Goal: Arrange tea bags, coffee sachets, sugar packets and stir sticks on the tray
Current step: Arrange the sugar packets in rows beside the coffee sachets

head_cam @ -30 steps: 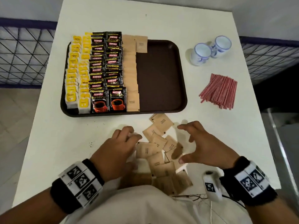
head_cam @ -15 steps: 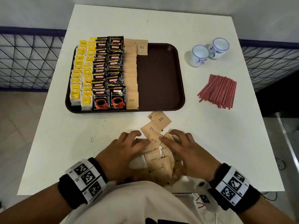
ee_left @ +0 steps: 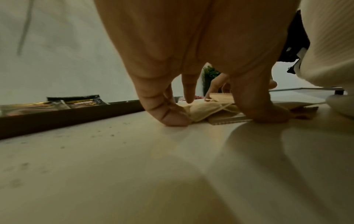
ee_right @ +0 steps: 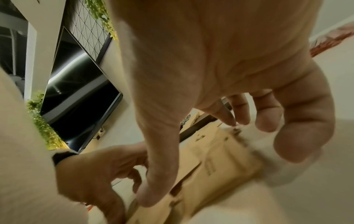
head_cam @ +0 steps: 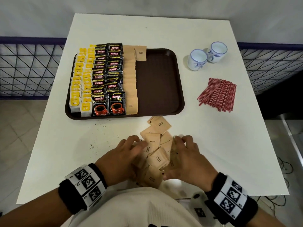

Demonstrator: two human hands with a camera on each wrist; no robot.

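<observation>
Left hand (head_cam: 119, 159) and right hand (head_cam: 188, 161) cup packets (head_cam: 157, 159), fingers curled round. Likely light, slippery, crushable; squeeze stack edges.

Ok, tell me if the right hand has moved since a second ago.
Yes. Against the tray, the right hand has closed inward toward the left hand, onto the loose sugar packets.

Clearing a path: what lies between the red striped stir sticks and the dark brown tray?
Only bare white table, per the head view, separates red striped stir sticks from dark brown tray.
</observation>
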